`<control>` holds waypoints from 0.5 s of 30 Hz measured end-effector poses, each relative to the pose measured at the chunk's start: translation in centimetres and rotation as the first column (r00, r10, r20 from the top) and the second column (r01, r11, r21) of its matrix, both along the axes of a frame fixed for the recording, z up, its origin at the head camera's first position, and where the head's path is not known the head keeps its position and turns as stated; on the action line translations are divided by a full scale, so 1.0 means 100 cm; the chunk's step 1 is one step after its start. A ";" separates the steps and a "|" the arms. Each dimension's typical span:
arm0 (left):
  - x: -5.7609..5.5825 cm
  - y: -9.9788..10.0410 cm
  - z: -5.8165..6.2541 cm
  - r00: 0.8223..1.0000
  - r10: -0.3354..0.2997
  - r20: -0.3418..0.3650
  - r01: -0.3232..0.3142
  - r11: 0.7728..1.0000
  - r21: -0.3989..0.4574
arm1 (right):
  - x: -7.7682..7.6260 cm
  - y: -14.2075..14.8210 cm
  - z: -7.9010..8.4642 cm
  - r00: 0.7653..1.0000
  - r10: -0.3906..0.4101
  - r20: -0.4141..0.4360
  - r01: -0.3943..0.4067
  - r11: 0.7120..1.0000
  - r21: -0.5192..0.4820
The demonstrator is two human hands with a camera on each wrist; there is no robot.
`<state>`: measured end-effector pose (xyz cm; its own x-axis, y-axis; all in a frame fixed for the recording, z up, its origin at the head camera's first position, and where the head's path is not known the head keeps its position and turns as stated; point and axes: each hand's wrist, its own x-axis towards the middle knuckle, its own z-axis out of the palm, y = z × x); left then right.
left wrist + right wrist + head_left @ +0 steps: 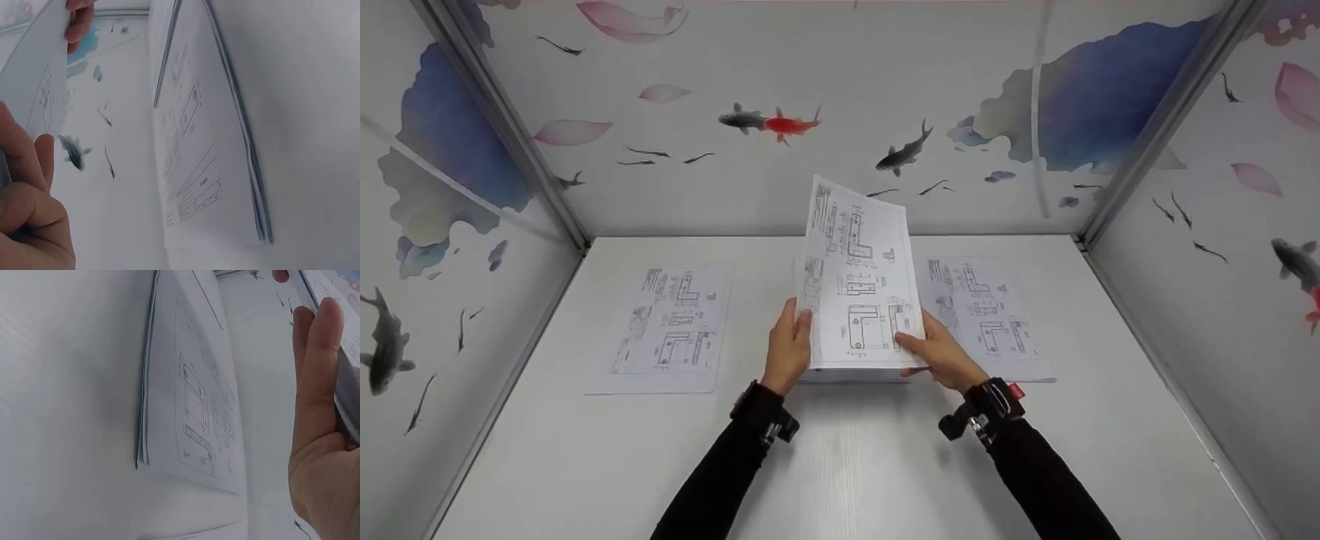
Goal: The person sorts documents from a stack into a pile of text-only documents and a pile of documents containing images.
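A thin sheaf of paper (870, 285) printed with technical drawings is held tilted up above the middle of the table. My left hand (788, 346) grips its left edge, the thumb lying along the near side. At the lower right corner my right hand (945, 354) pinches it, thumb on the printed face and fingers behind. In the right wrist view the right hand (320, 439) has its fingers along the underside of the sheaf. Beneath lies a paper stack (855, 377), mostly hidden by the held sheets in the head view; its printed top shows in both wrist views.
A flat pile of drawing sheets (660, 330) lies on the left of the white table (840, 465). Another pile (990, 322) lies to the right, partly behind the held sheaf and right hand. Walls painted with fish enclose the table's back and sides.
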<state>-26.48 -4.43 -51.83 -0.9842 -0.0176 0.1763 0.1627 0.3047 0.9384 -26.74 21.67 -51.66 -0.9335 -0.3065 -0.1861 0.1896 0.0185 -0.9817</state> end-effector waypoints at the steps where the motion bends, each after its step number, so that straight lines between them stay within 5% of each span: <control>1: 0.000 0.003 -0.001 1.000 -0.014 0.005 0.014 1.000 -0.012 | 0.000 0.004 -0.001 1.000 -0.013 -0.003 0.013 1.000 0.009; 7: 0.002 0.022 -0.004 0.980 -0.155 0.121 0.152 0.988 0.034 | -0.003 0.027 -0.003 0.991 -0.134 -0.002 0.134 0.990 0.038; 15: 0.004 0.043 -0.006 0.888 -0.305 0.343 0.265 0.951 0.160 | -0.007 0.063 -0.009 0.970 -0.245 0.008 0.243 0.966 0.084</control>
<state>-26.06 -0.17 -52.48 -0.9450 0.2749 -0.1773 -0.1268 0.1920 0.9732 -27.48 28.02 -52.54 -0.9743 -0.0530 -0.2189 0.2164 0.0496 -0.9750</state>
